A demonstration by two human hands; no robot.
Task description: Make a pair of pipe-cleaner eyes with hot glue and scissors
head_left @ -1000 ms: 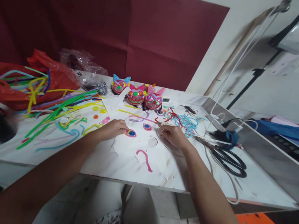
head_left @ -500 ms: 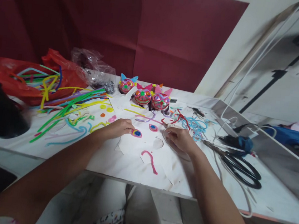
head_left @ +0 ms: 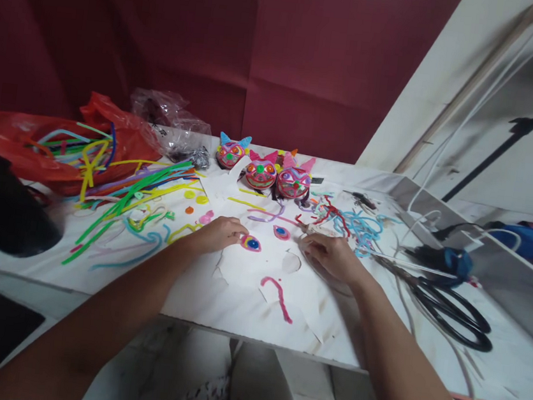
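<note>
My left hand [head_left: 224,234] pinches the left tip of an eye-shaped piece [head_left: 251,243] with a blue centre and yellow and pink rings, low over the white paper. A smaller eye-shaped piece [head_left: 282,232], pink with a blue centre, lies between my hands. My right hand [head_left: 330,253] has its fingers drawn together beside the small tool or stick with a brownish tip; what it holds, if anything, is hidden. Nearer the front edge, a curved dark pink strip [head_left: 278,299] rests on cut paper, below a round white piece [head_left: 291,262].
Decorated cat-like heads [head_left: 260,173] stand at the back. Colourful fuzzy stems [head_left: 131,204] and a red bag [head_left: 22,146] lie left. Right are blue stem pieces [head_left: 364,229], black-handled scissors [head_left: 456,311], cables and a grey raised edge [head_left: 471,262].
The view has shifted, so the tabletop sits slightly lower and further right. My left hand keeps its pinch on the larger eye-shaped piece; both hands stay nearly in place over the table.
</note>
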